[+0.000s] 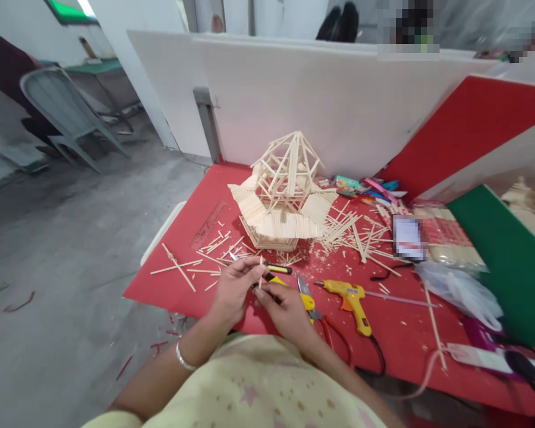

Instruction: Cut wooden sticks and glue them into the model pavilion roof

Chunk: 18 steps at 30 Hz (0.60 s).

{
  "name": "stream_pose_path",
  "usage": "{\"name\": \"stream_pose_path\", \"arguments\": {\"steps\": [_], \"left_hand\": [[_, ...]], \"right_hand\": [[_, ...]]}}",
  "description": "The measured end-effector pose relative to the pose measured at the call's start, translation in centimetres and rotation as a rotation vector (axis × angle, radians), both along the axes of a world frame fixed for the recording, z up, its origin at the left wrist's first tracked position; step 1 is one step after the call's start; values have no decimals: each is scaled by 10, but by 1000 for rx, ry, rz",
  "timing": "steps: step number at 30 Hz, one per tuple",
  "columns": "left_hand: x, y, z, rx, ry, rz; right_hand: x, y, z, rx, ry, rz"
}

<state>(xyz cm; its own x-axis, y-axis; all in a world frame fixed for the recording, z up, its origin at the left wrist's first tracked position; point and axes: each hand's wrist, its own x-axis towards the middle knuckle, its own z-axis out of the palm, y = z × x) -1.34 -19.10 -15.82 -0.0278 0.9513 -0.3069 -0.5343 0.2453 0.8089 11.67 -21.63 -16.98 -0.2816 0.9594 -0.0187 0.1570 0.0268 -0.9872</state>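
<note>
My left hand (234,288) and my right hand (285,306) meet over the near edge of the red table (196,229). Between their fingertips stands a short thin wooden stick (260,274), pinched upright by both. Just beyond them lies a yellow-and-black utility knife (274,268). A house model built of wooden sticks (283,193) stands further back, with its roof frame bare at the top. Loose sticks (191,264) lie scattered on the left of the table.
A yellow glue gun (352,300) and small cutters (307,296) lie right of my hands. More sticks (361,235), a phone (408,238), plastic bags and coloured items crowd the right side. White boards stand behind; a grey chair (66,113) is on the floor, left.
</note>
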Motion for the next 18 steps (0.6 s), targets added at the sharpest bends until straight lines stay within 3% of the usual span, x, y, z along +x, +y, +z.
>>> {"name": "stream_pose_path", "arguments": {"steps": [8,12,15,18], "left_hand": [[5,9,12,87,67,-19],[8,16,30,105,94,-30],[2,29,57,221,208,32],[-13,53,86,393,331,140]], "right_hand": [[8,0,-2,-180,198,-68],[12,3,1,-150,178,-119],[20,17,20,-38,138,-199],[25,36,54,70,104,-264]]}}
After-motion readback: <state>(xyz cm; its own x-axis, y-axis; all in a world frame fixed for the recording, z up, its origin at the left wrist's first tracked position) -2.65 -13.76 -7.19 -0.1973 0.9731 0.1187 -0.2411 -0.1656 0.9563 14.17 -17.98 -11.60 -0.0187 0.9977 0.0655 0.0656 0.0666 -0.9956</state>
